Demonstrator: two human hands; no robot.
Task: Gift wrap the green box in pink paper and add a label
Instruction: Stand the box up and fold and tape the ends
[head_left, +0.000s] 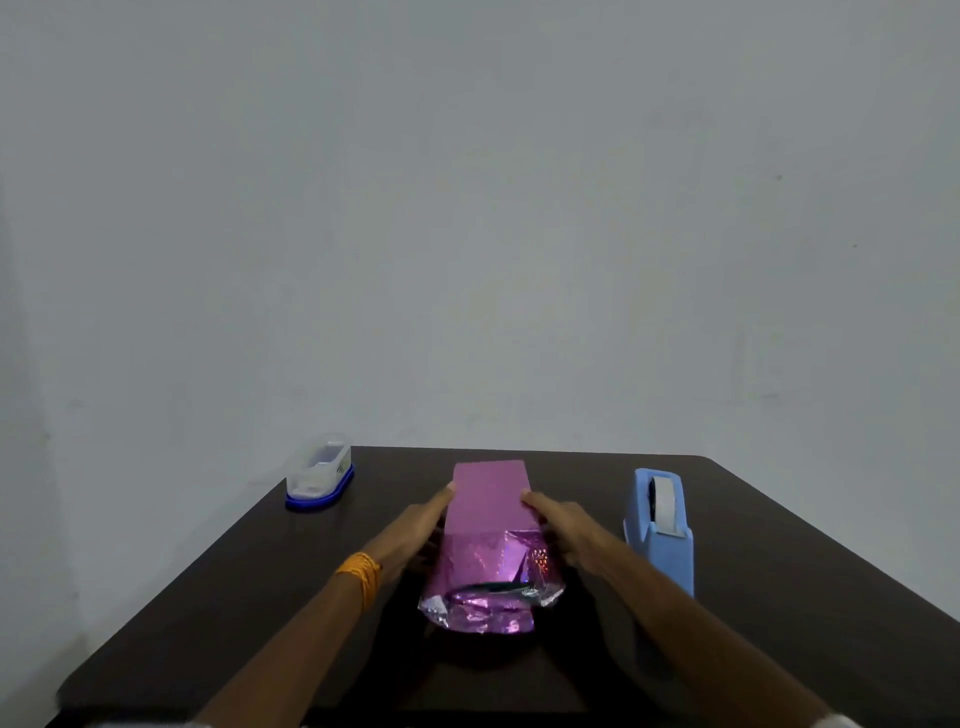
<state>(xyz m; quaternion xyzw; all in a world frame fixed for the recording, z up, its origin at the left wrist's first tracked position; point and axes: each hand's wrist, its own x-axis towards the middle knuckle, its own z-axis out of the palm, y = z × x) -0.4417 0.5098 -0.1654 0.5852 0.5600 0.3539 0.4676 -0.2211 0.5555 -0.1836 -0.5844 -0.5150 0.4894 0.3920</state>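
A box wrapped in shiny pink paper (489, 499) lies lengthwise in the middle of the dark table (769, 582). No green shows. The near end of the paper (483, 608) hangs open and crumpled, with its silver inside visible. My left hand (418, 530) lies flat along the box's left side, fingers straight, tips near the far corner. My right hand (563, 522) lies flat along the right side in the same way. An orange thread band is on my left wrist. No label is in view.
A light blue tape dispenser (660, 525) with a white roll stands right of the box. A clear plastic container with a blue base (319, 475) sits at the table's far left corner. A grey wall rises behind the table.
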